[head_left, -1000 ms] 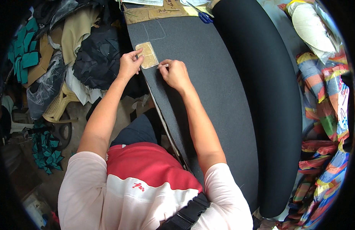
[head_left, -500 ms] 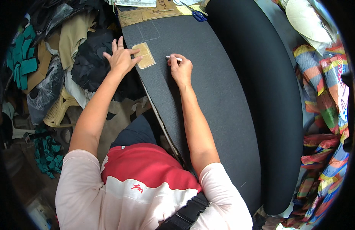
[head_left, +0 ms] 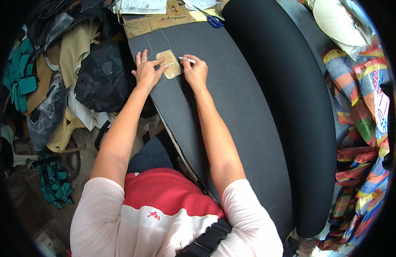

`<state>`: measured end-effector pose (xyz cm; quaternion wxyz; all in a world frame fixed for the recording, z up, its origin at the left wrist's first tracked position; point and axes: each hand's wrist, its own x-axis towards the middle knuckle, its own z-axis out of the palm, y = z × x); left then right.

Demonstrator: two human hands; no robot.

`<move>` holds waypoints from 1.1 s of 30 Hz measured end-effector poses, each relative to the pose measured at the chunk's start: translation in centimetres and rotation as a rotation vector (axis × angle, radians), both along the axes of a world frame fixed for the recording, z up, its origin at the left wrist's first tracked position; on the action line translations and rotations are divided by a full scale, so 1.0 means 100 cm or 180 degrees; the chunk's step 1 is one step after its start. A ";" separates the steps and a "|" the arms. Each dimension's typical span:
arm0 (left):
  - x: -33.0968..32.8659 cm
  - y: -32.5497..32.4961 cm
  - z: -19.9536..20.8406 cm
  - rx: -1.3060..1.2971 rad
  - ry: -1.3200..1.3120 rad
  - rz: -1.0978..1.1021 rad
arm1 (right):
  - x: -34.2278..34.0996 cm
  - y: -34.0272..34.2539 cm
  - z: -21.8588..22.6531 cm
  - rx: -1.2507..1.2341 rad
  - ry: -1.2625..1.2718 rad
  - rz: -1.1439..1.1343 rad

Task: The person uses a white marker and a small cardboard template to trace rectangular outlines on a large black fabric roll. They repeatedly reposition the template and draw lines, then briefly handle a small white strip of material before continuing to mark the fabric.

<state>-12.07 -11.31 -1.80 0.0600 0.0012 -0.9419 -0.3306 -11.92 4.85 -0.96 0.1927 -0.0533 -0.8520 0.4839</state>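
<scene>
On the dark grey fabric (head_left: 245, 128) lies a tan card template (head_left: 173, 70) with rounded corners. My left hand (head_left: 148, 72) has its fingers spread, thumb and index finger resting on the template's left part, the others on the fabric. A white marking pencil (head_left: 189, 60) is pinched in my right hand (head_left: 196, 73), its tip at the template's right edge. Pale drawn lines (head_left: 169, 41) show on the fabric just beyond the template.
A thick black fabric roll (head_left: 287, 107) lies along the right side. Blue-handled scissors (head_left: 215, 21), papers (head_left: 143, 6) and brown card pieces (head_left: 163, 20) sit at the far end. Fabric scraps (head_left: 101, 77) and a beige plastic chair (head_left: 66, 130) crowd the left.
The template has shifted right, away from the fabric's left edge, with my left hand following it. My right hand has brought the pencil from apart to the template's right edge.
</scene>
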 end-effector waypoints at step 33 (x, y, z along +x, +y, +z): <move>-0.002 0.004 0.020 -0.0901 -0.0100 -0.0200 | 0.048 -0.040 0.021 0.2957 0.0489 0.0820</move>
